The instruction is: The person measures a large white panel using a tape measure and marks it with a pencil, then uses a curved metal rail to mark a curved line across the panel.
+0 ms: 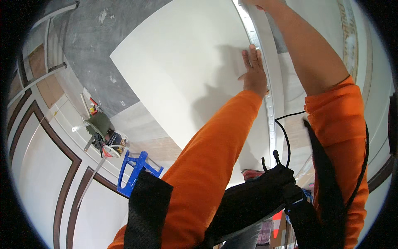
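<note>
A large white board (pixel 174 62) fills the middle of the head view. Along its right side runs a long, thin metal strip (pixel 271 128) with small holes or dimples, curved by the lens. My left hand (pixel 254 76) lies flat on the board, fingers stretched out, its fingertips close to the strip. Higher up, at the top edge of the picture, my right hand (pixel 265 4) is at the strip's far end. Most of its fingers are cut off by the frame, so its grip does not show. Orange sleeves cover both arms.
To the lower left stands a blue plastic stool (pixel 133 170). Beyond it are a dark green bucket (pixel 99 123) and a printed tub (pixel 118 142) with tools. White panels with brown trim (pixel 58 139) line the left. A black strap bag (pixel 257 199) hangs before me.
</note>
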Demonstrator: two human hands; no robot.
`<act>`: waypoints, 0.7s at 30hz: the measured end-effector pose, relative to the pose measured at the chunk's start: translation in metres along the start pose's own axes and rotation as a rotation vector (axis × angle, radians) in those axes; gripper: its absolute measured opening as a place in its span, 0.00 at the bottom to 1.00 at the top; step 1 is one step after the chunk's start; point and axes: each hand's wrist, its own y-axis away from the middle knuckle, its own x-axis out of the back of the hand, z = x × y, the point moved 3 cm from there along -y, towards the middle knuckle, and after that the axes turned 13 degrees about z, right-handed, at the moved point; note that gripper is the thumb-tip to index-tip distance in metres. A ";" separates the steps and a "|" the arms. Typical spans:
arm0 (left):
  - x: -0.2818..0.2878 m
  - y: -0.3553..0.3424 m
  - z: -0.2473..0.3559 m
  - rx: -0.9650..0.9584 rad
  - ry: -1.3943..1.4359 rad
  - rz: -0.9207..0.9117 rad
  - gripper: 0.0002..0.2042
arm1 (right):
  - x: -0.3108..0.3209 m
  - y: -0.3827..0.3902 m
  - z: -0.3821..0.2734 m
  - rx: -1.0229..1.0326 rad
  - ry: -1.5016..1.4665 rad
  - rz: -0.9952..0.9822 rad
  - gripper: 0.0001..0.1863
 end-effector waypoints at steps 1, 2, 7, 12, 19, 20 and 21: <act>0.000 0.000 0.001 -0.018 0.002 0.015 0.66 | 0.006 0.000 -0.002 -0.004 0.023 -0.026 0.12; -0.001 0.001 0.001 -0.038 0.000 0.028 0.66 | 0.010 0.002 -0.004 -0.010 0.041 -0.051 0.12; 0.023 -0.009 0.031 0.011 0.204 0.027 0.67 | -0.003 -0.018 0.059 0.539 0.489 0.019 0.14; -0.006 -0.005 0.016 -0.055 0.137 0.051 0.70 | -0.005 0.126 0.092 0.086 0.156 -0.008 0.17; -0.002 -0.002 0.033 0.098 0.339 0.154 0.73 | 0.018 0.331 0.181 -0.108 0.128 -0.113 0.13; -0.001 -0.002 0.031 0.084 0.283 0.150 0.73 | 0.017 0.358 0.190 -0.156 0.123 -0.140 0.12; 0.002 -0.002 0.033 0.071 0.243 0.146 0.73 | 0.018 0.384 0.201 -0.181 0.115 -0.147 0.13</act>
